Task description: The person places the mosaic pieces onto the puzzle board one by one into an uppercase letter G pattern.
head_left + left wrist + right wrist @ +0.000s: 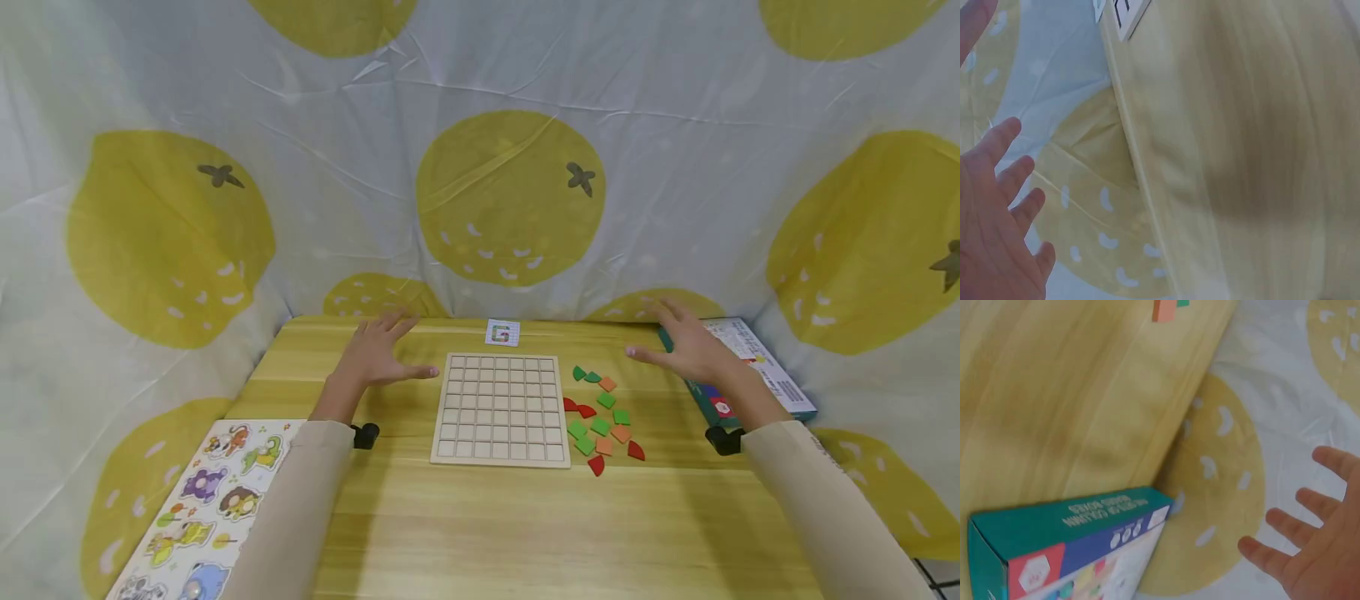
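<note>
My left hand (377, 352) hovers over the table left of the wooden grid board (500, 410), fingers spread and nothing in them. On the other side my right hand (690, 346), also spread and holding nothing, is nearest the teal and white box (765, 367). The board's square cells hold no pieces. Between the board and the right hand lie several loose pieces: green squares (606, 400), orange squares (620, 433), red quarter-rounds (636, 451) and green quarter-rounds (580, 373). A small card (502, 332) with a letter-like pattern lies behind the board.
An animal picture puzzle board (197, 492) lies at the front left, partly under the left sleeve. Behind the wooden table (570, 533) hangs a white cloth (360, 192) with yellow fruit prints, which also runs down both sides.
</note>
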`<action>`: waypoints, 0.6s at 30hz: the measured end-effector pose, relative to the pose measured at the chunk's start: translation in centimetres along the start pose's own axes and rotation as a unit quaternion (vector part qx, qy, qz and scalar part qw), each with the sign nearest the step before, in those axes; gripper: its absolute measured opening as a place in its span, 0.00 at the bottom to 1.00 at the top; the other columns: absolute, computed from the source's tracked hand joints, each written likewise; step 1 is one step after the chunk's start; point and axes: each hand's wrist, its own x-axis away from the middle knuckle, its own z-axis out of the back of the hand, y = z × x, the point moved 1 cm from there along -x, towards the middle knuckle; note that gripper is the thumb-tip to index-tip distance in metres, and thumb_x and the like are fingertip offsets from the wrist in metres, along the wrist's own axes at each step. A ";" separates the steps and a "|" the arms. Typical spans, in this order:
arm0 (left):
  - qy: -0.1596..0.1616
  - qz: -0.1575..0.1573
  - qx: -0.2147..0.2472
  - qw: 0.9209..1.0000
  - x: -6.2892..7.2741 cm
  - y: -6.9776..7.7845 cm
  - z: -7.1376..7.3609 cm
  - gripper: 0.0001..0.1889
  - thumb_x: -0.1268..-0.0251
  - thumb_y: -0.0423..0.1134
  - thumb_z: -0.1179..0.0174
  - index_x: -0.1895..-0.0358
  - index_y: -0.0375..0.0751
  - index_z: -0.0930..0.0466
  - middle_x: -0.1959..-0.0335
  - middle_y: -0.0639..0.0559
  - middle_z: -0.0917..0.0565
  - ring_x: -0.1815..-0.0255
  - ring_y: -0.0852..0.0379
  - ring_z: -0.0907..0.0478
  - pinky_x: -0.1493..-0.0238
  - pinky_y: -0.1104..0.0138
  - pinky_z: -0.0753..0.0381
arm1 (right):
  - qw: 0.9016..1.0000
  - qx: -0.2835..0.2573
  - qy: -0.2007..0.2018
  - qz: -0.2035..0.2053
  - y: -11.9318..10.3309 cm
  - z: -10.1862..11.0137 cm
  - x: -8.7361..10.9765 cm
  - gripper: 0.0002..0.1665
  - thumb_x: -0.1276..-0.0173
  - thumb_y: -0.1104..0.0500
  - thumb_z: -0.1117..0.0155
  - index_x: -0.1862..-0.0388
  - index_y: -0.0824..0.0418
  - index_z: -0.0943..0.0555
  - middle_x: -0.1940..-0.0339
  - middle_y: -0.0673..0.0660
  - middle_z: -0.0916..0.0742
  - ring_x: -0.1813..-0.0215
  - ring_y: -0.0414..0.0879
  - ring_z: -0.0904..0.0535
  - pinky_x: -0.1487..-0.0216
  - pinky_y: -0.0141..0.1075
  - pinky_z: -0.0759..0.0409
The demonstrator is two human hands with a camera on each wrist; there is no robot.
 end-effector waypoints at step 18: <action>-0.014 -0.013 0.143 0.989 2.0 3.0 -5.3 0.56 0.49 0.72 0.31 0.18 0.52 0.40 0.16 0.44 0.42 0.16 0.36 0.46 0.19 0.36 0.49 | 0.998 -0.056 0.024 0.031 -0.8 -7.6 0.1 0.45 0.30 0.35 0.34 0.26 0.64 0.28 0.30 0.69 0.24 0.37 0.67 0.23 0.42 0.65 0.20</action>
